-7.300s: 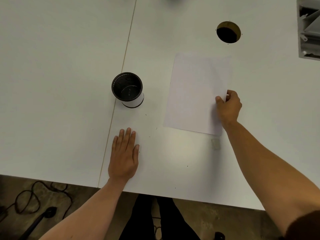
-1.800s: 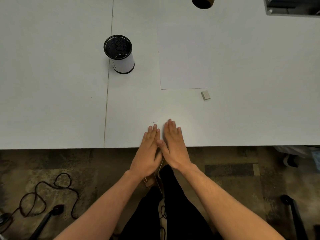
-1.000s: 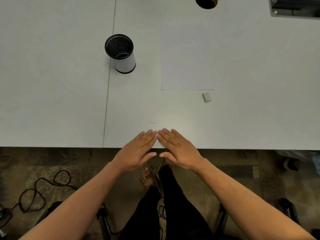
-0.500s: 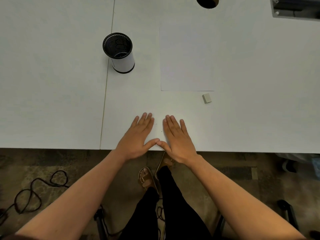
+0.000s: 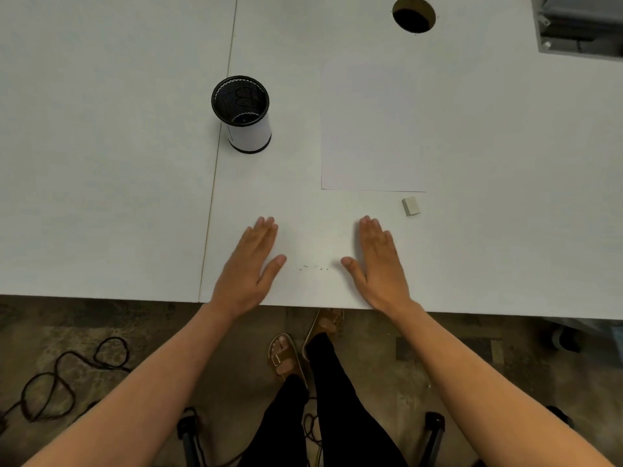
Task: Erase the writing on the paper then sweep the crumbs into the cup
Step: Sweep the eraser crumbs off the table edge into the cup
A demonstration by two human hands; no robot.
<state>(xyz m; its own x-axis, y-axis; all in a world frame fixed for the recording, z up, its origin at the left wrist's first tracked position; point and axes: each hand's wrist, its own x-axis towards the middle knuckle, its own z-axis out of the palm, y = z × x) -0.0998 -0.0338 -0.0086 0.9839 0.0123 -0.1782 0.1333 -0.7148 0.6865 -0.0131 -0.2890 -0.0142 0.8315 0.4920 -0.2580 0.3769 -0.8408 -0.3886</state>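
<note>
A blank white sheet of paper (image 5: 372, 126) lies flat on the white table (image 5: 101, 180), with a small grey eraser (image 5: 410, 206) just below its near right corner. A black mesh cup (image 5: 243, 112) with a white wrap stands upright to the left of the paper. A short line of dark crumbs (image 5: 313, 267) sits near the table's front edge. My left hand (image 5: 251, 261) and my right hand (image 5: 379, 261) lie flat, palms down, one on either side of the crumbs, holding nothing.
A seam (image 5: 219, 146) between two tabletops runs just left of the cup. A round cable hole (image 5: 414, 14) is at the back, and a grey metal fixture (image 5: 580, 25) at the back right. Below the table edge are legs, sandalled feet and black cables (image 5: 60, 382).
My hands, which were side by side and touching at the thumbs, have slid apart along the front edge. The crumbs they covered now show between them.
</note>
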